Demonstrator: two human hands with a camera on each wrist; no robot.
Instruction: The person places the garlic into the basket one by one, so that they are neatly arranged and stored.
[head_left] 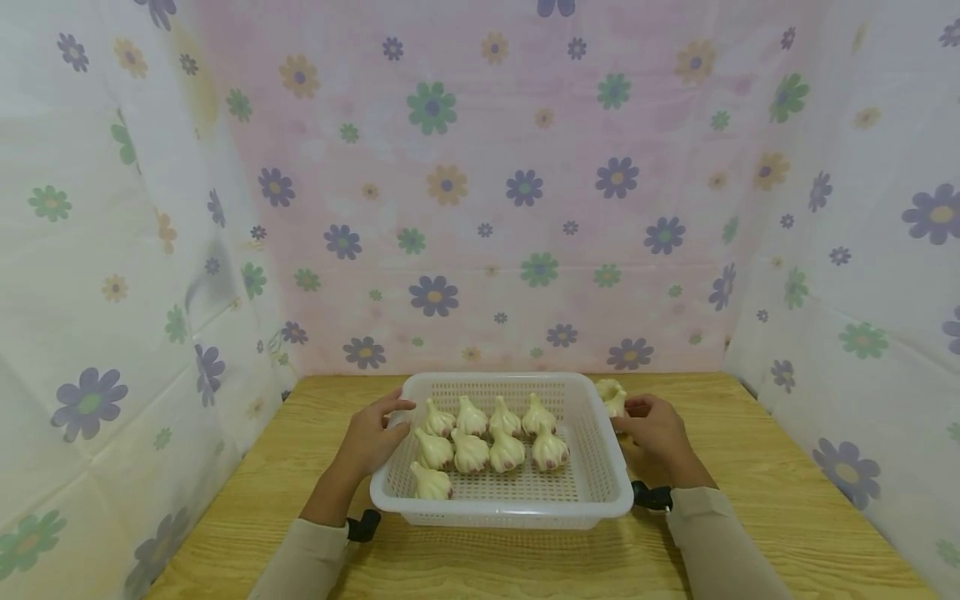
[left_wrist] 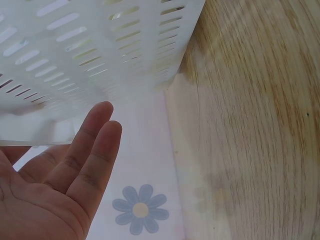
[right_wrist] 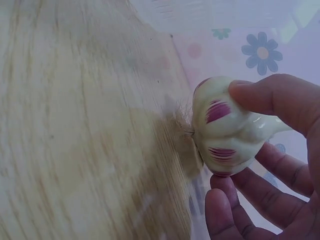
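A white plastic basket (head_left: 517,507) with slotted walls stands on the table, holding several garlic bulbs (head_left: 471,454) in rows. They sit mostly toward its left and back. My left hand (head_left: 375,433) rests at the basket's left rim, thumb and forefinger over the edge. In the left wrist view, two extended fingers (left_wrist: 95,160) lie outside the slotted wall. Just outside the right rim, my right hand (head_left: 658,433) holds a garlic bulb (right_wrist: 222,127) with purple streaks between thumb and fingers. Its neck points toward the palm, and its root end is at or close to the tabletop.
The wood-grain table (head_left: 285,467) extends on both sides of the basket. A flower-printed cloth (head_left: 487,208) hangs behind it and along both sides. Dark wrist mounts (head_left: 651,495) sit near the basket's front corners.
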